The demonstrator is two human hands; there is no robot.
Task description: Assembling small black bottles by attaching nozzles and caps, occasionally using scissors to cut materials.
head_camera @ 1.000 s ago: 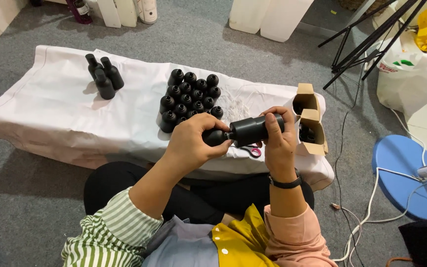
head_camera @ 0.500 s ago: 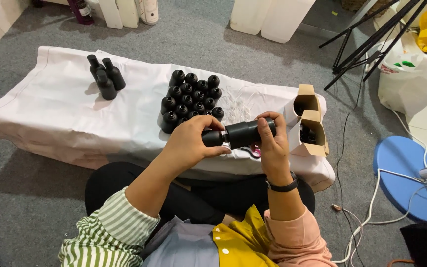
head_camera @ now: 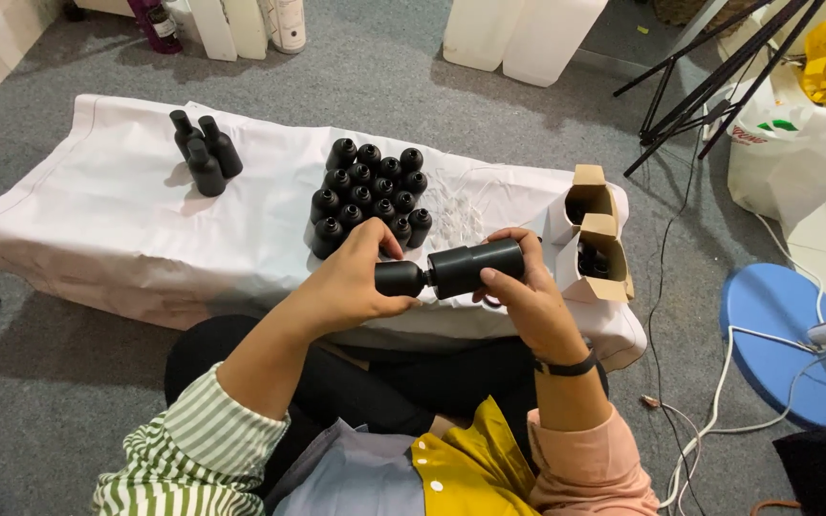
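Sideways black bottle (head_camera: 475,268), cap end in left hand (head_camera: 356,287), body in right hand (head_camera: 528,301)

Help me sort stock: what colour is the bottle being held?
Matte black plastic bottle, clearest in the head view.

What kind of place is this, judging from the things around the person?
Probably an informal packing spot on a workroom floor: grey carpet, a low table under white cloth, a cluster of small black bottles, open brown cardboard boxes and white plastic jugs.

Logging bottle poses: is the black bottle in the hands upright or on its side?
On its side: the black bottle lies level between left hand and right hand.
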